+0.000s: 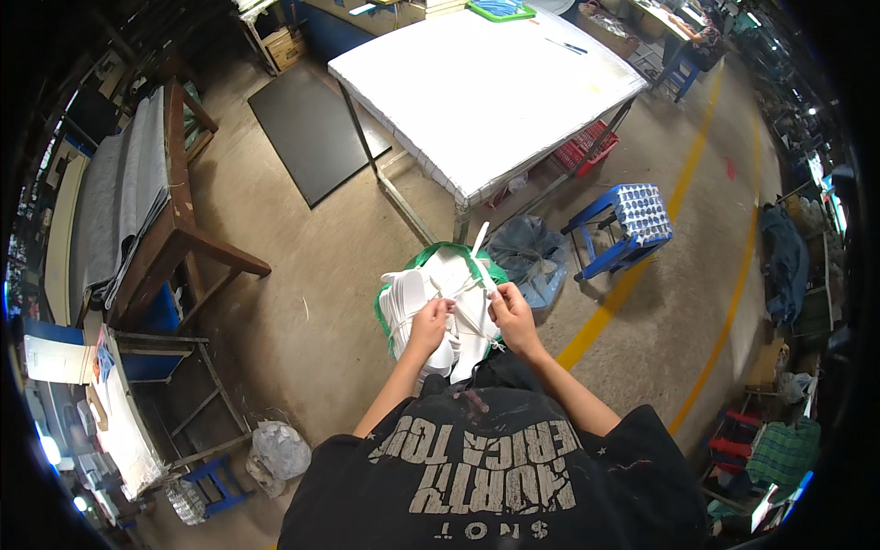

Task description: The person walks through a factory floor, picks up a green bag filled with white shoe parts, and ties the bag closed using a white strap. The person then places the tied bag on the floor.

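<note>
In front of me stands a green mesh sack [500,273] filled with white flat pieces [403,298] with rounded ends, shaped like shoe insoles. Several lie stacked in bundles, and thin white ties show near the sack's front. My left hand [429,327] is closed over the middle of the pile; what its fingertips pinch is too small to tell. On the other side, my right hand [515,323] is closed, with thumb and fingers on a narrow white strip [486,275]. Another slim white piece [481,238] sticks up from the sack's far edge.
Beyond the sack is a white-topped table [495,101] with metal legs. A clear plastic bag [527,252] and a blue stool [632,229] stand to the right. A dark flat board [312,137] lies on the floor; a wooden rack [174,192] with grey sheets stands left. A person [701,41] sits far right.
</note>
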Demonstrator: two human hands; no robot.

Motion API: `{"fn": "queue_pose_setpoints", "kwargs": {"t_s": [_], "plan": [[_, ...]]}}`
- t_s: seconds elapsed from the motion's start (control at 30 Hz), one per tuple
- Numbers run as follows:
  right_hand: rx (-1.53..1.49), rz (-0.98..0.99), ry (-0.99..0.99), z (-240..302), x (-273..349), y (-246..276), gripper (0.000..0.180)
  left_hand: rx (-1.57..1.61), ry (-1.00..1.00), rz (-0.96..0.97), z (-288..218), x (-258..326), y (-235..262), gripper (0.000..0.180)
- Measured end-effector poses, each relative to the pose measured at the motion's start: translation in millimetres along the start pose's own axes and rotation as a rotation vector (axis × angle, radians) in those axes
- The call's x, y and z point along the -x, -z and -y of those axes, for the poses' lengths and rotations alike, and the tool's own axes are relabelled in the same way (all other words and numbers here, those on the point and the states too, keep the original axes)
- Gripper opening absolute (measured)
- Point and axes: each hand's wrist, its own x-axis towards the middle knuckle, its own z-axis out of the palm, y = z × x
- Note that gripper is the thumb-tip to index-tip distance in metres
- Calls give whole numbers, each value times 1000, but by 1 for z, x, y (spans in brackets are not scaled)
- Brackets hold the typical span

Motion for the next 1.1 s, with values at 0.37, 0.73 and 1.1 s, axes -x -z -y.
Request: {"fn": "queue_pose_setpoints", "kwargs": {"t_s": [0.37,0.73,1.1], "plan": [[-132,126,63,-31,-38,-13,13,34,-147,86,21,-3,-31,33],[1213,14,313,-92,-112,-26,34,51,235,-178,55,-3,-45,36],[1425,490,499,-94,-107,-7,15,54,251,-268,65,-10,-51,35]]}}
